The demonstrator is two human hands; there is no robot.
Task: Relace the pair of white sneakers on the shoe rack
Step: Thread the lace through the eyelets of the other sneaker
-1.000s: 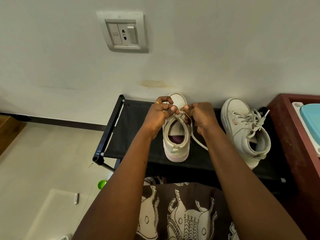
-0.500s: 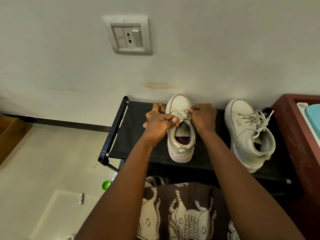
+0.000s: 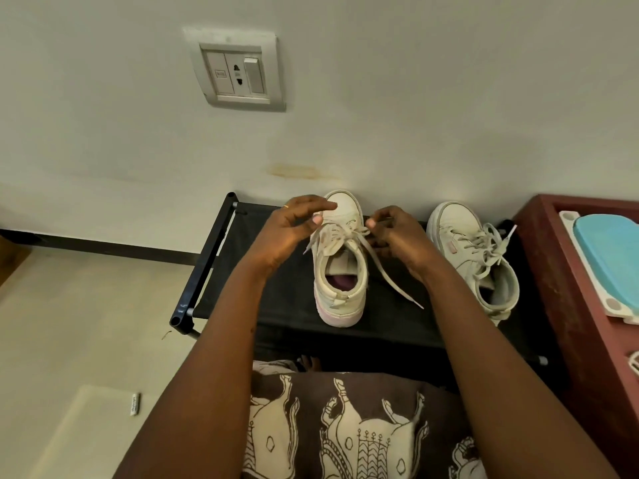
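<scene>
Head view, item list.

1. Centre sneaker (image 3: 340, 271): stands on the shoe rack (image 3: 207, 261), sole down. Its long axis runs straight away from the person, with the toe at the wall and the heel opening toward the body. It lies dead ahead of both hands, and neither arm is clearly nearer.

2. Lace (image 3: 390, 276): crossed over the tongue. One long end trails right and toward the heel across the rack fabric; a short end hangs off the shoe's left side.

3. Left hand (image 3: 294, 229): on the shoe's left flank, fingers arched over the toe cap, thumb tip at the lacing. Whether it actually pinches the lace cannot be told.

4. Right hand (image 3: 401, 242): on the right flank, apart from the left hand, with the lacing between them. Its fingers are curled in and nip the lace beside the crossing.

5. Second sneaker (image 3: 473, 261): to the right on the same rack, angled slightly, lace tied in a bow; judged finished.

6. Edges and room: wall directly behind the toe, so no travel forward. Bare rack fabric to the left gives free room for an outward pull. On the right the second sneaker and then a red cabinet (image 3: 553, 288) limit the sweep. The front edge of the rack lies just past the heel.

7. Judgement: the coming pull likely runs sideways, across the shoe's axis.
</scene>
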